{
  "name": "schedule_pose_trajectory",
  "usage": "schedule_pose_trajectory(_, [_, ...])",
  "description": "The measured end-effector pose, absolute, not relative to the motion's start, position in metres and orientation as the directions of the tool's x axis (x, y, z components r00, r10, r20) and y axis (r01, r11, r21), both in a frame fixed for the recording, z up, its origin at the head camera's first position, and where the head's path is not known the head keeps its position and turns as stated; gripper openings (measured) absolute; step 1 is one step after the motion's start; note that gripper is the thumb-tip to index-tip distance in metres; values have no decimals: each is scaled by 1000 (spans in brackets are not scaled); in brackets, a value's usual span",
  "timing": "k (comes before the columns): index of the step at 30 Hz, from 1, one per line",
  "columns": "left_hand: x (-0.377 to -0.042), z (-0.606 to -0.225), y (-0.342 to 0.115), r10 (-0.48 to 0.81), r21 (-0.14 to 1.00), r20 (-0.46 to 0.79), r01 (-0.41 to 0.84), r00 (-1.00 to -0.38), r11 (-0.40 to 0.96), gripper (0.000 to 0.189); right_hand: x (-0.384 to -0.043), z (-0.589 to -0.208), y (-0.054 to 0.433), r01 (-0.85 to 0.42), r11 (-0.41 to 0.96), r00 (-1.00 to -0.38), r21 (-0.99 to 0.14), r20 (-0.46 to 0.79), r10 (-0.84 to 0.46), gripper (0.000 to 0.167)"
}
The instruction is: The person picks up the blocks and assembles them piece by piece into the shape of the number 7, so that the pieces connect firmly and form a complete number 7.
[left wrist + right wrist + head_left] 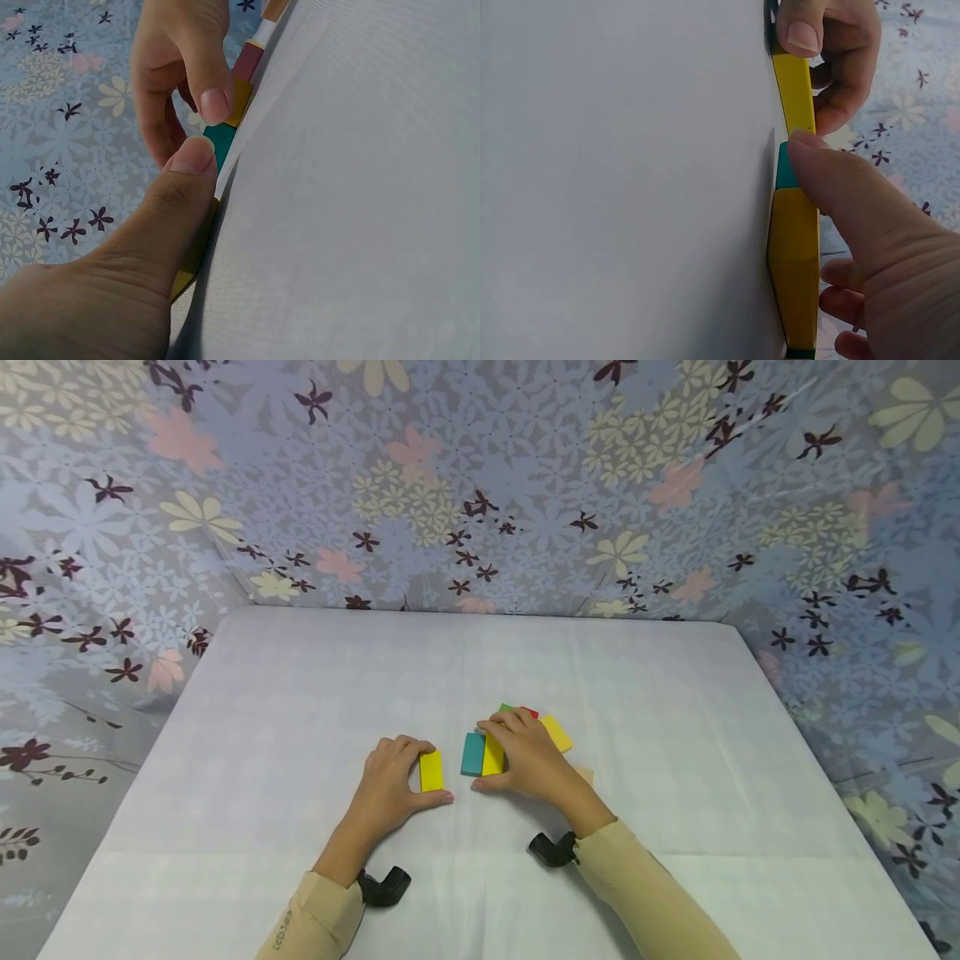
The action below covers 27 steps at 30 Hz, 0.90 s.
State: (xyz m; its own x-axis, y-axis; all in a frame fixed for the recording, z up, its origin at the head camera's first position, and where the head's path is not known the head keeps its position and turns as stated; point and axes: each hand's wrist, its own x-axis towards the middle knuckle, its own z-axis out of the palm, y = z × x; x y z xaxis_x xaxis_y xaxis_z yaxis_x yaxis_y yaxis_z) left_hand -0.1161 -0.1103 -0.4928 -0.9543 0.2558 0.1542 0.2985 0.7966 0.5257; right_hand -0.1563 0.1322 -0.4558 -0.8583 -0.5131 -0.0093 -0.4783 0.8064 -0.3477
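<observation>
On the white table, my left hand (pixel 390 781) holds a yellow block (pixel 431 771) lengthwise, fingertips at its far end and thumb along the near end. To its right, across a small gap, lies a teal block (pixel 472 754). My right hand (pixel 528 756) pinches that teal block, with its thumb at the near end and fingertips at the far end. A second yellow block (pixel 492 756) lies right beside the teal one, partly under the right hand. In the right wrist view, the right thumb (pixel 832 172) overlaps the teal block (pixel 787 166).
Past the right hand lie another yellow block (pixel 556 733), a red block (pixel 530 712), a green block (pixel 506 707) and a tan block (pixel 585 774), mostly partly hidden. The white cloth-covered table (pixel 300 677) ends at a floral-patterned backdrop (pixel 480 485). Black wrist mounts (pixel 385 887) stick out near both cuffs.
</observation>
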Motion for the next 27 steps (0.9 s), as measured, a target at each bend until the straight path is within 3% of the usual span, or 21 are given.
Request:
schedule_pose_trajectory(13, [-116, -492, -110, 260, 521, 183, 317, -948, 793, 73, -163, -456, 123, -509, 808, -844, -298, -15, -537, 69])
schedule_pose_trajectory(27, [-116, -492, -112, 275, 525, 210, 346, -938, 778, 72, -168, -450, 118, -483, 799, -855, -358, -3, -518, 74])
